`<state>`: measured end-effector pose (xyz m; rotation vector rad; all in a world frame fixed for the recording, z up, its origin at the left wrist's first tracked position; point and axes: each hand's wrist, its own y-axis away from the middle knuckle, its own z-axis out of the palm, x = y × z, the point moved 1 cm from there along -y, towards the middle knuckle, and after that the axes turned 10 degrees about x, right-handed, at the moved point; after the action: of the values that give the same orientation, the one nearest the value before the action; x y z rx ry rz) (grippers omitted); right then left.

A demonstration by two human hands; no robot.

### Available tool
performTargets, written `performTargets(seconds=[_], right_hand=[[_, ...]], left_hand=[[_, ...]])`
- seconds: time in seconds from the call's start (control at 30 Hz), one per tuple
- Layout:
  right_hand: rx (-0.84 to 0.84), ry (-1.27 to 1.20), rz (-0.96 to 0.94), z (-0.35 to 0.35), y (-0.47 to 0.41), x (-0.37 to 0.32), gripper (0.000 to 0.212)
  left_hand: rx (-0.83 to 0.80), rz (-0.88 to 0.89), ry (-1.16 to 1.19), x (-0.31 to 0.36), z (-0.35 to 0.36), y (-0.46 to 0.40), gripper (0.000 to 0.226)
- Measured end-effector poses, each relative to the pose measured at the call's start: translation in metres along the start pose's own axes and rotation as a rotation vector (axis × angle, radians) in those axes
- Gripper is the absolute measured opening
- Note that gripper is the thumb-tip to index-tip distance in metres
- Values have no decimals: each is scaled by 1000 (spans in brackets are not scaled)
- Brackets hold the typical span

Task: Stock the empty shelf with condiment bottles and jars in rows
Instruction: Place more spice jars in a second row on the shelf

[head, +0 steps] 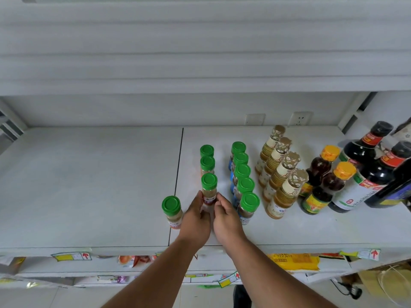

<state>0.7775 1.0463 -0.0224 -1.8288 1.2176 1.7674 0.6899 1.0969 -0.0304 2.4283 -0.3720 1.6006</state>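
Both forearms reach up from bottom of view. Left hand (195, 215) and right hand (225, 216) close on third green-capped spice jar (209, 190), fingers curled against lower body on either side, cap and upper label exposed between fingertips. Jar upright on white shelf (89, 185), front of a short row of three, just right of dark panel seam (178, 174). Stray spice jar (172, 211) just left of left hand, beside seam. Row of five blue-labelled jars (242, 176) to right, narrow gap between. Left panel bare to front edge; oil bottles (280, 170) and soy sauce bottles (364, 167) farther right.
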Motion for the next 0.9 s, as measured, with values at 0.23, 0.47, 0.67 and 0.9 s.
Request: performTargets(seconds=[0.23, 0.47, 0.67, 0.9], right_hand=[[9, -10, 5, 6, -10, -5, 41], [8, -23, 19, 8, -12, -4, 41], [6, -6, 11, 8, -11, -9, 42], [-15, -46, 56, -4, 19, -2, 43]], left_hand=[[7, -13, -2, 2, 5, -12, 59], [-3, -22, 8, 3, 5, -15, 62], [8, -41, 1, 11, 2, -14, 63], [-65, -52, 19, -7, -7, 24, 64]])
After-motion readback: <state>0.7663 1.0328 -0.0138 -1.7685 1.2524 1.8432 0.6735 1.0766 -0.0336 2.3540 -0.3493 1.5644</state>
